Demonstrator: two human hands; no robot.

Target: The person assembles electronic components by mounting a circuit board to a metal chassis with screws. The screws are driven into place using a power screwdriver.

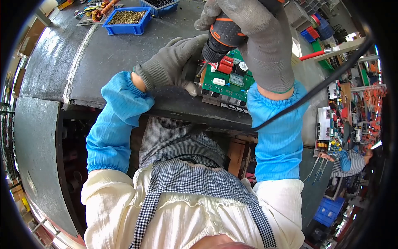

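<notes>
A green circuit board with red, white and black components lies near the front edge of the dark workbench. My right hand, in a grey glove, is wrapped round a black and orange power screwdriver. The tool tilts down, and its thin bit meets the board's left side. My left hand, also gloved, curls about that left edge. Its thumb lies at the near corner, and its fingers reach behind the tool's chuck. The fingertips are partly hidden. Whatever sits under the bit is too small to make out.
At the far left stands a blue bin of small brass-coloured parts, beside another blue bin with dark parts. Copper coils lie near them. A black cable crosses over my right sleeve. More boards and another person are at right.
</notes>
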